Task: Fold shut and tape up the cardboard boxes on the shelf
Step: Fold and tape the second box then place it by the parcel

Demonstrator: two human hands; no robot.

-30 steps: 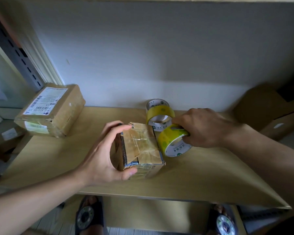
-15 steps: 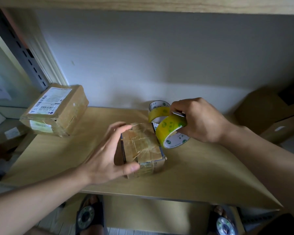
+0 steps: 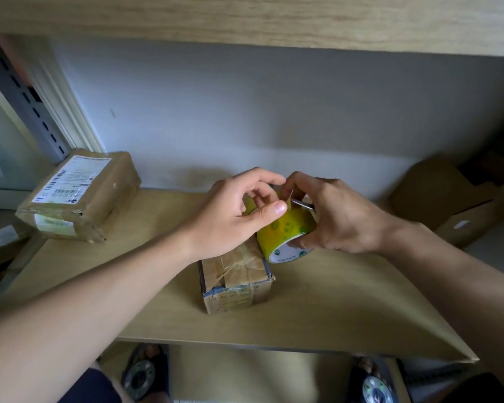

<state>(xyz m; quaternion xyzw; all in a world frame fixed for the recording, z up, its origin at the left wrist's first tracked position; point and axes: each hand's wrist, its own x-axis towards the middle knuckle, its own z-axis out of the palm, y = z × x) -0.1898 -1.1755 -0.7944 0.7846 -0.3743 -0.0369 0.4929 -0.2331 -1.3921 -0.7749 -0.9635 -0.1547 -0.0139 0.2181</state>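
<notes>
A small cardboard box (image 3: pixel 236 282), its top crossed with clear tape, stands in the middle of the wooden shelf (image 3: pixel 346 309). Just above and behind it my right hand (image 3: pixel 338 216) grips a yellow tape roll (image 3: pixel 285 234) with green marks, held off the shelf. My left hand (image 3: pixel 233 213) is at the roll's upper side, its thumb and fingers pinching at the loose tape end. Neither hand touches the small box. A second tape roll seen earlier is hidden behind my hands.
A taped parcel with a white shipping label (image 3: pixel 79 196) lies at the shelf's back left. A larger brown cardboard box (image 3: pixel 454 199) stands in shadow at the right. An upper shelf board (image 3: pixel 245 18) runs overhead. Sandalled feet show below the front edge.
My left hand let go of the small box and rose to the tape roll. My right hand lifted the roll off the shelf and holds it above the box's far end.
</notes>
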